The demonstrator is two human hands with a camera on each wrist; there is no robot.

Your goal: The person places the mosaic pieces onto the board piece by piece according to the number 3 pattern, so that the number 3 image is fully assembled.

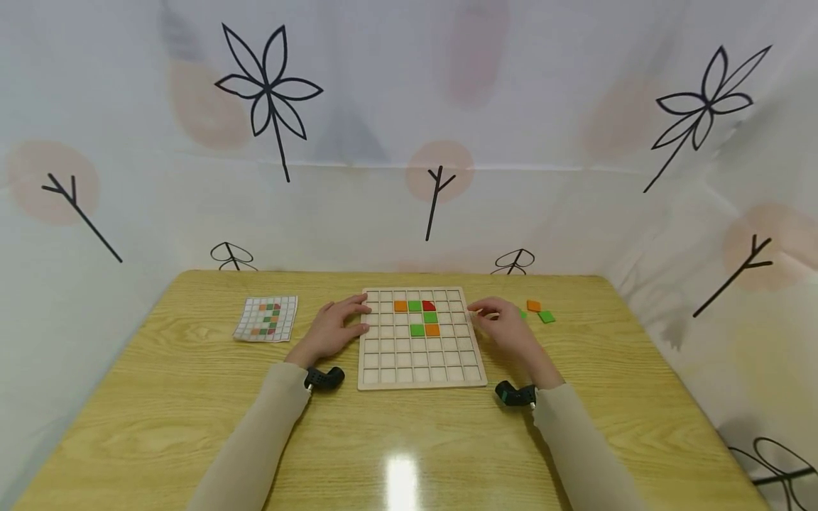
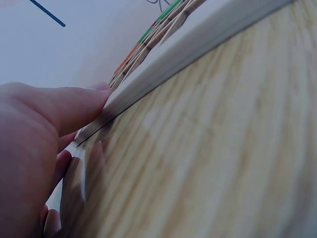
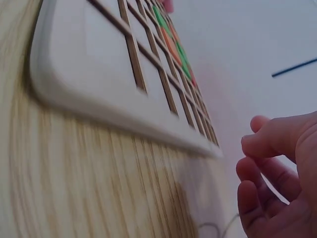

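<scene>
A pale wooden grid board (image 1: pixel 423 360) lies on the table between the two hands. Set in its upper cells are orange tiles (image 1: pixel 400 306), green tiles (image 1: pixel 417 330) and one red tile (image 1: pixel 429 306) with a rounded corner. My left hand (image 1: pixel 332 331) rests at the board's left edge, fingers extended; the left wrist view shows the thumb (image 2: pixel 81 105) against the rim. Just off the right edge is my right hand (image 1: pixel 505 328), its fingers loosely bent. In the right wrist view, no tile shows at its fingertips (image 3: pixel 250 144).
Right of the right hand lie a loose orange tile (image 1: pixel 533 306) and a green tile (image 1: pixel 546 316), with another green one partly hidden by the hand. A paper sheet (image 1: pixel 266 319) printed with a coloured grid pattern lies left of the board. Patterned cloth (image 1: pixel 358 213) surrounds the wooden table (image 1: pixel 358 440).
</scene>
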